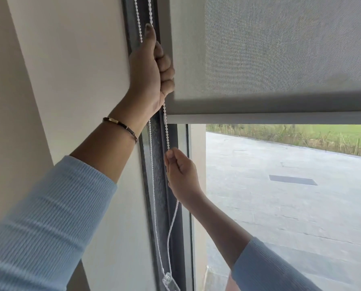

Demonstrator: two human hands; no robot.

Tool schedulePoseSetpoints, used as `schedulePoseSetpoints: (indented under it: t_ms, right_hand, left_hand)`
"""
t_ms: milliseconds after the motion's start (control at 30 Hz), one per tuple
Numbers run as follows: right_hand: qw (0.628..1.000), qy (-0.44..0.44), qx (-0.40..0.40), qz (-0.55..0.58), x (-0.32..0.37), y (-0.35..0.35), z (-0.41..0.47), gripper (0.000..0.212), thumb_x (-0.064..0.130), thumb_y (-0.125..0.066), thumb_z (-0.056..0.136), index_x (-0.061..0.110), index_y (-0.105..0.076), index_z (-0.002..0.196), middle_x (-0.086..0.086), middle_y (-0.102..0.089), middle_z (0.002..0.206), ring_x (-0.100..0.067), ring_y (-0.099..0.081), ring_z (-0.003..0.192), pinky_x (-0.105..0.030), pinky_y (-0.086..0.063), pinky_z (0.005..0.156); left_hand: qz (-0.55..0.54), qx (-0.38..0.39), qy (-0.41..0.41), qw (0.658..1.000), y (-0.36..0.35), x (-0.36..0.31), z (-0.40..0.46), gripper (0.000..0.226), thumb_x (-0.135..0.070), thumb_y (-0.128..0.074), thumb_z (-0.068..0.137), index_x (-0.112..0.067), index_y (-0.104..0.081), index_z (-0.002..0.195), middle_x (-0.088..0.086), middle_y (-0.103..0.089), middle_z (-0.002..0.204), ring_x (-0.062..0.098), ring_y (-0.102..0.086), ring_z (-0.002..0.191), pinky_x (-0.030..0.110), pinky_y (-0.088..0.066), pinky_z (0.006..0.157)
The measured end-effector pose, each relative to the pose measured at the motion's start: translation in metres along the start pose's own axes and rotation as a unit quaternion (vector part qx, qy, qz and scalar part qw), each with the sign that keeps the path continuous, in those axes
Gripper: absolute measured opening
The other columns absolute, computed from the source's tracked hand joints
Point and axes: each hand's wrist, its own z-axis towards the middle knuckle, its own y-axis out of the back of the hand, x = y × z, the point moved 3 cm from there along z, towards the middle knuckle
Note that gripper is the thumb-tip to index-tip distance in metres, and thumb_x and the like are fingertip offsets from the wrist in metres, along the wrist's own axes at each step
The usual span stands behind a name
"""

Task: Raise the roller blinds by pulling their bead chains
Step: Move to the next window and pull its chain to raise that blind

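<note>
Covering the upper part of the window, grey roller blind (280,49) hangs with its bottom bar (270,118) partway up; glass (280,196) below shows pavement and a strip of grass. Cream wall (74,70) to the left, dark window frame (156,164) running down beside it. Both forearms in light blue ribbed sleeves (49,217). Left hand (152,68) raised high at the blind's left edge, fingers curled round one strand of the white bead chain (166,127), thumb lying up along it. Right hand (181,173) lower, just under the bottom bar, thumb and forefinger pinching the same strand. Second strand hangs free beside the frame, passing behind the left wrist. Both strands meet at a clear plastic clip (170,280) near the frame's foot. Dark and gold bracelet (120,128) on the left wrist.
</note>
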Motion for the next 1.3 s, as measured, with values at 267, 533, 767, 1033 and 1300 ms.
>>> schedulePoseSetpoints:
  t_ms: [267,533,767,1033,1300]
  right_hand:
    - [1.0,-0.002,0.004,0.012,-0.004,-0.007,-0.006,0.059,-0.008,-0.034,0.096,0.04,-0.039,0.06,0.019,-0.041,0.054,-0.003,-0.03,0.056,-0.028,-0.028,0.057]
    - [1.0,-0.002,0.003,0.004,-0.009,-0.006,-0.017,0.048,-0.012,-0.034,0.094,0.027,-0.032,0.065,0.019,-0.039,0.055,-0.002,-0.031,0.056,-0.015,-0.026,0.055]
    - [1.0,-0.001,-0.001,-0.001,-0.007,-0.006,-0.019,0.049,-0.012,-0.033,0.093,0.028,-0.032,0.065,0.018,-0.04,0.054,-0.002,-0.031,0.054,-0.014,-0.025,0.054]
    - [1.0,-0.006,0.001,0.01,-0.006,-0.005,-0.024,0.05,-0.007,-0.034,0.098,0.029,-0.033,0.065,0.019,-0.04,0.052,-0.001,-0.031,0.051,-0.012,-0.025,0.051]
    - [1.0,-0.019,0.013,0.006,-0.011,-0.006,-0.031,0.053,-0.002,-0.033,0.1,0.036,-0.036,0.063,0.018,-0.039,0.054,-0.003,-0.03,0.053,-0.016,-0.026,0.052]
  left_hand:
    - [-0.012,-0.01,-0.004,1.0,0.01,0.0,-0.009,0.055,-0.05,-0.041,0.105,-0.026,-0.026,0.058,-0.008,-0.017,0.054,0.011,-0.009,0.046,0.022,-0.01,0.036]
    - [-0.012,-0.015,-0.003,1.0,0.017,0.008,-0.016,0.054,-0.05,-0.041,0.105,-0.026,-0.028,0.059,-0.008,-0.019,0.053,0.012,-0.009,0.047,0.021,-0.01,0.038]
    - [-0.018,-0.012,-0.007,1.0,0.01,0.01,-0.02,0.053,-0.05,-0.042,0.105,-0.027,-0.025,0.061,-0.008,-0.016,0.054,0.012,-0.009,0.046,0.02,-0.008,0.039]
    - [-0.019,-0.011,-0.015,1.0,0.01,0.008,-0.026,0.051,-0.049,-0.041,0.105,-0.027,-0.025,0.063,-0.006,-0.016,0.056,0.011,-0.01,0.045,0.018,-0.011,0.037]
    - [-0.021,-0.016,-0.013,1.0,0.012,0.011,-0.032,0.054,-0.049,-0.041,0.105,-0.026,-0.024,0.059,-0.008,-0.016,0.053,0.01,-0.01,0.043,0.017,-0.01,0.037]
